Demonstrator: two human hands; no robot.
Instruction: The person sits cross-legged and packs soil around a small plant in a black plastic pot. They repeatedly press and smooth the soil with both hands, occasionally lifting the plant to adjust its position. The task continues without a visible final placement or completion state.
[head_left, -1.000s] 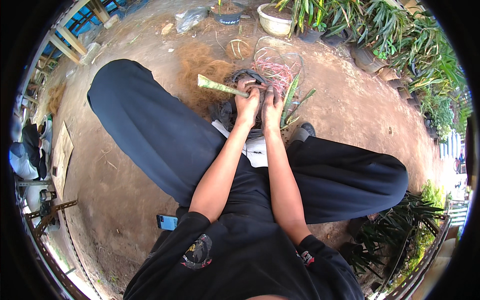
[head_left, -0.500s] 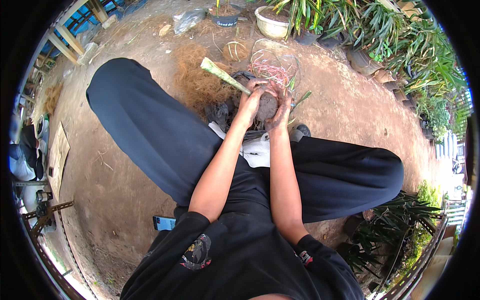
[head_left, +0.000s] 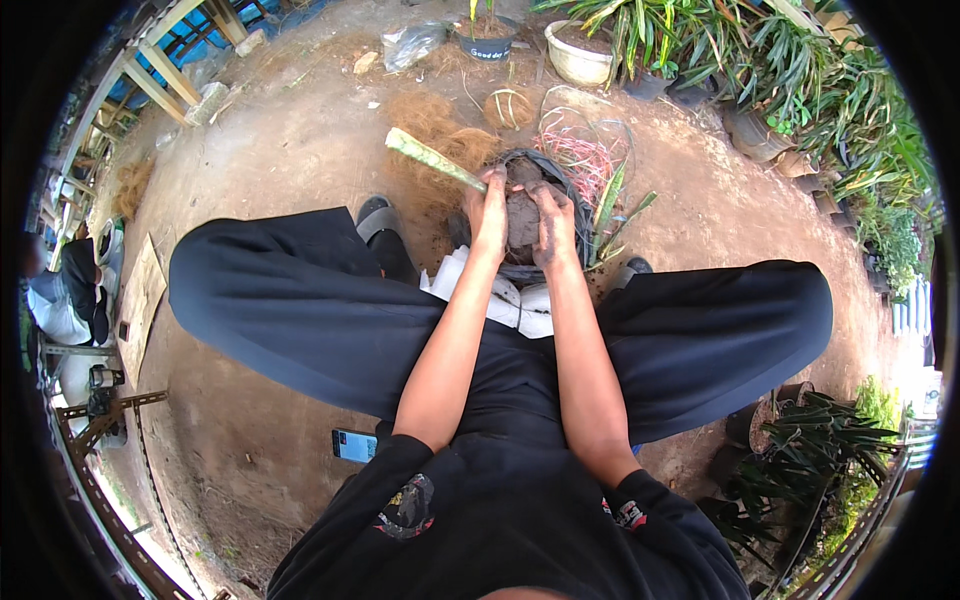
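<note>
Between my two soiled hands sits a ball of dark, damp soil (head_left: 522, 222), over the opening of a black plastic bag (head_left: 570, 178) that holds more soil. My left hand (head_left: 488, 218) is cupped against the ball's left side, its fingers closed around it. Opposite it, my right hand (head_left: 553, 222) presses the right side, smeared with mud. A thick pale-green mottled leaf (head_left: 432, 157) slants up and left from beside my left hand; its lower end is hidden there. White sacking (head_left: 518, 310) lies under my wrists. Loose long green leaves (head_left: 608, 210) rest right of the bag.
Brown coconut fibre (head_left: 425, 120) is heaped beyond the bag, with a string-tied fibre ball (head_left: 510, 107) and tangled pink string (head_left: 580, 160) nearby. A white pot (head_left: 578, 62) and a dark pot (head_left: 487, 48) stand farther off. A phone (head_left: 354, 445) lies on the ground at left.
My left knee has lowered outward, so my left foot now shows. The soil ball and both hands sit lower over the bag, whose opening is more visible. The view has shifted slightly.
</note>
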